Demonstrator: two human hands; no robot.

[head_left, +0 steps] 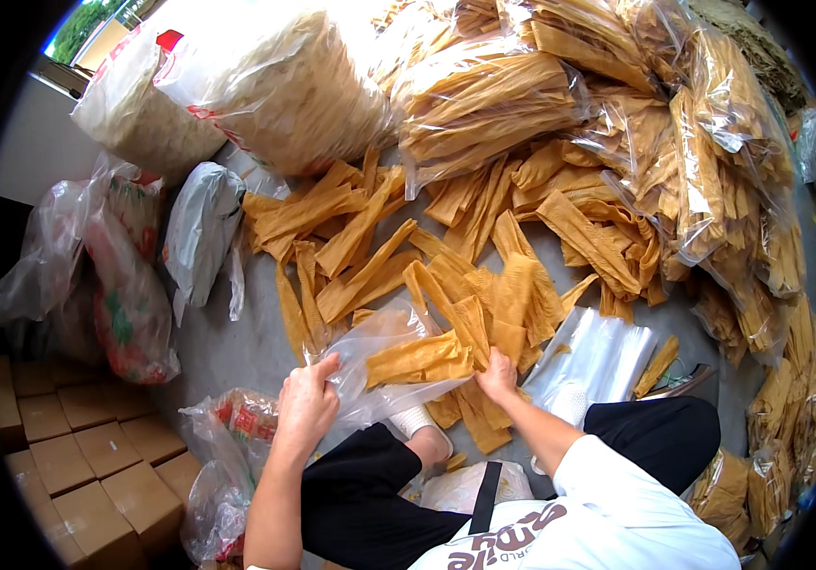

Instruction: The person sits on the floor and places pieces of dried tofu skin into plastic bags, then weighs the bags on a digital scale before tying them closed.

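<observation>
In front of my lap, a clear plastic bag (355, 365) is stretched out, with flat, wrinkled, yellow-brown dried strips (417, 360) lying partly inside it. My left hand (307, 403) is closed, pinching the bag's left edge between thumb and fingers. At the bag's right end my right hand (497, 376) is closed around the ends of the strips; its fingertips are partly hidden, so whether it also grips the bag's rim is unclear. More loose strips (508, 294) lie just beyond both hands in an untidy pile on the grey floor.
A stack of flat clear bags (593, 356) lies right of my right hand. Filled bags of strips (484, 104) are heaped at the far side and right. Large pale sacks (284, 95) stand far left. Brown cartons (104, 451) and crumpled plastic bags (227, 456) sit at left.
</observation>
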